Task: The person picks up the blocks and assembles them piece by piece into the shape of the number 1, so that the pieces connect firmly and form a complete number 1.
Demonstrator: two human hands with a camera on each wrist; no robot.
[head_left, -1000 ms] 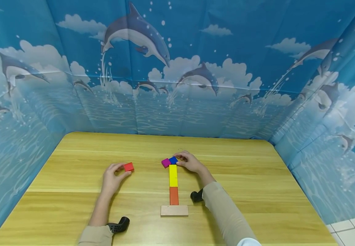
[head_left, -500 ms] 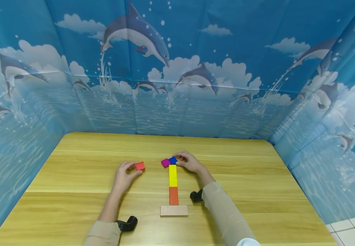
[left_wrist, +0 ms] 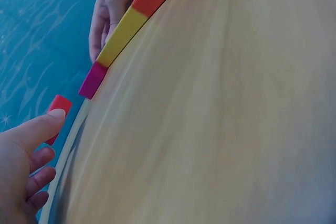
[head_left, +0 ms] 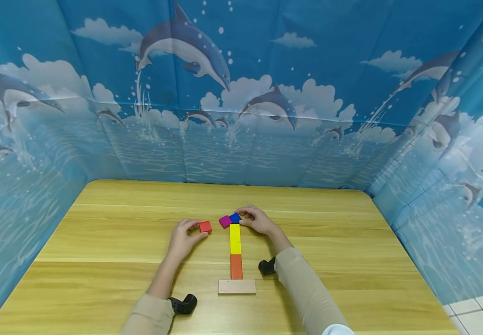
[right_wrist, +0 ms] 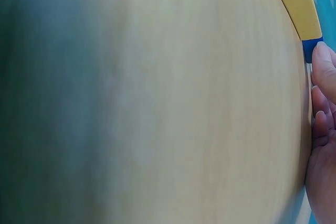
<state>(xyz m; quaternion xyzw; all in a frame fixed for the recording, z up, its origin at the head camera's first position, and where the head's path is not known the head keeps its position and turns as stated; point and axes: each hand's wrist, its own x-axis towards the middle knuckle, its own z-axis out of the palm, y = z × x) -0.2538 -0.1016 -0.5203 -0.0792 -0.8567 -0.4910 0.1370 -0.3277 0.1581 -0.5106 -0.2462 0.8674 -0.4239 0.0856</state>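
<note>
My left hand pinches a red block between thumb and fingers, a short way left of a purple block. In the left wrist view the thumb lies across the red block. My right hand holds a blue block by its right side, thumb at the near corner. The purple and blue blocks lie side by side, turned at an angle, at the far end of a yellow block. An orange block follows in line, then a plain wooden block set crosswise at the near end.
The blocks lie on a wood-grain table. Behind it and along both sides hangs a blue curtain with dolphins. Black wrist-worn devices stick out from both forearms over the table.
My left hand has carried the red block steadily to the right, toward the purple block. The right hand stays at the blue block, and the row of blocks has not moved.
</note>
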